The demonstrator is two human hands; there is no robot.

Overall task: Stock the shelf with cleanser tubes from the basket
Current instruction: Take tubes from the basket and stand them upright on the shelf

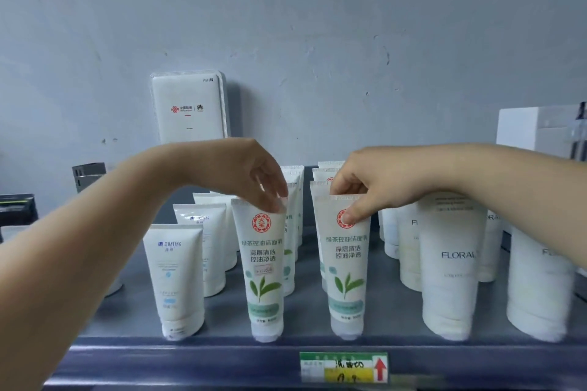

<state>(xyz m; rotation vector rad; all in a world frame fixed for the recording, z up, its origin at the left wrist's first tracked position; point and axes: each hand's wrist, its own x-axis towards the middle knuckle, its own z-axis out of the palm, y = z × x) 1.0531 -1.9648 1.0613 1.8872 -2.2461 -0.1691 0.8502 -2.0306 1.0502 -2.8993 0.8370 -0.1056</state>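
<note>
2 green-tea cleanser tubes stand cap-down at the front edge of the shelf. The left hand pinches the crimped top of the left tube; the right hand pinches the top of the right tube, thumb on its logo. Judging by looks, they are light, soft and tippy, so the stiff crimp seems the best hold.

On the shelf, two green-tea tubes stand front centre, rows behind each; MARTING tube to their left, FLORAL tubes right, router behind against wall.
</note>
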